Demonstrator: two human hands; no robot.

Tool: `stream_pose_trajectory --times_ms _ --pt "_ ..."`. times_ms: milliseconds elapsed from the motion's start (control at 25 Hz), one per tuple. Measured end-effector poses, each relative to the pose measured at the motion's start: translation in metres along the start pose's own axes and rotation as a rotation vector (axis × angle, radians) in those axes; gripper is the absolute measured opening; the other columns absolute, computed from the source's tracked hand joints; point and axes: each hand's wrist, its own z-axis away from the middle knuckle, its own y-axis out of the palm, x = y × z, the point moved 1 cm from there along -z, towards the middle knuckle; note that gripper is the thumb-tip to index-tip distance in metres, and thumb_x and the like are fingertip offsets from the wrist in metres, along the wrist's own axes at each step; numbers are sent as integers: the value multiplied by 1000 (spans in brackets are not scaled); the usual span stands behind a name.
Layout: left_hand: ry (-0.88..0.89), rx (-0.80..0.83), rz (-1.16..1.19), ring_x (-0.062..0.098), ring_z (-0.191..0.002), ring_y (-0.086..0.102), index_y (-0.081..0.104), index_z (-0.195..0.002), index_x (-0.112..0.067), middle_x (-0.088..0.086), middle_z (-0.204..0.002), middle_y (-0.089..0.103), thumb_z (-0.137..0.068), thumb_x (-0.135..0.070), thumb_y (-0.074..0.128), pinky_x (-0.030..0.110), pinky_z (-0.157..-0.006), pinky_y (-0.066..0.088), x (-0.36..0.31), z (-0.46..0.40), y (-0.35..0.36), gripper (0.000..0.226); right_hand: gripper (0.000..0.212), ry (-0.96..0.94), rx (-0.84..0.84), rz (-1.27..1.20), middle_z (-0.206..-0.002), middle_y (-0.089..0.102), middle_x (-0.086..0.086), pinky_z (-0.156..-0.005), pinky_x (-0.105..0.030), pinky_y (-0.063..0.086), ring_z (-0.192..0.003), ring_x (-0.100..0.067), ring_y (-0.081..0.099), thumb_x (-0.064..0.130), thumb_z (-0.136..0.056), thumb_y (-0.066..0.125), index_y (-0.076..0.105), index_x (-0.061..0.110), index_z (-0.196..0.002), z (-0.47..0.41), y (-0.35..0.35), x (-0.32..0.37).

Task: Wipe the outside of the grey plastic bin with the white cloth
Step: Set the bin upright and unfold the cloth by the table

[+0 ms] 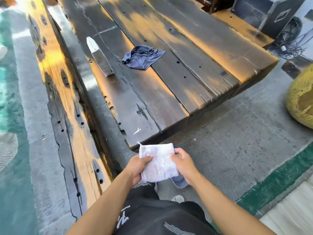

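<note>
**Cloth in hand, bin nowhere in my view**

Fingers (147, 158) of my left hand (137, 168) and right hand (183, 164) are closed on opposite edges of the folded white cloth (158, 162), held off the bench (152, 92). I can't see a grey plastic bin. Risks: wiping the wrong thing, like the grey block (100, 56), or dropping the cloth onto the dirty floor (237, 133).
</note>
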Motion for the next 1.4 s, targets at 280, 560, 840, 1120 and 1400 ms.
stream_pose_trajectory --times_ms 280,560,840,1120,1400 --pt "53 -121 47 31 -87 76 69 -107 0 15 -102 78 -93 -8 68 44 -63 63 -59 -68 -39 16 10 -24 -27 191 -100 71 -12 -70 -40 53 -84 -29 68 26 -95 58 66 28 -100 -91 44 67" --pt "60 -218 9 34 -86 76 72 -98 -3 13 -96 79 -87 -11 76 62 -74 60 -103 -136 -76 14 13 28 -42 408 -91 70 0 -68 -33 48 -80 -21 62 21 -97 60 66 18 -108 -178 85 109" --pt "37 -217 -102 28 -93 75 66 -112 -11 7 -108 74 -94 -16 69 51 -65 64 -120 -166 -95 19 15 67 -22 544 -103 66 -5 -63 -26 42 -87 -18 58 20 -102 57 61 19 -116 -219 107 122" --pt "20 -226 -294 30 -83 76 64 -103 -6 18 -99 72 -91 -7 71 45 -62 64 -121 -171 -106 14 23 92 -76 505 -95 64 3 -64 -19 43 -83 -7 58 26 -98 65 64 24 -121 -221 102 124" --pt "4 -220 -439 29 -73 77 66 -98 0 16 -80 77 -88 -11 74 37 -63 64 -113 -167 -110 17 41 178 -46 638 -101 69 -1 -83 -30 52 -96 -20 64 14 -86 70 61 19 -125 -202 90 110"
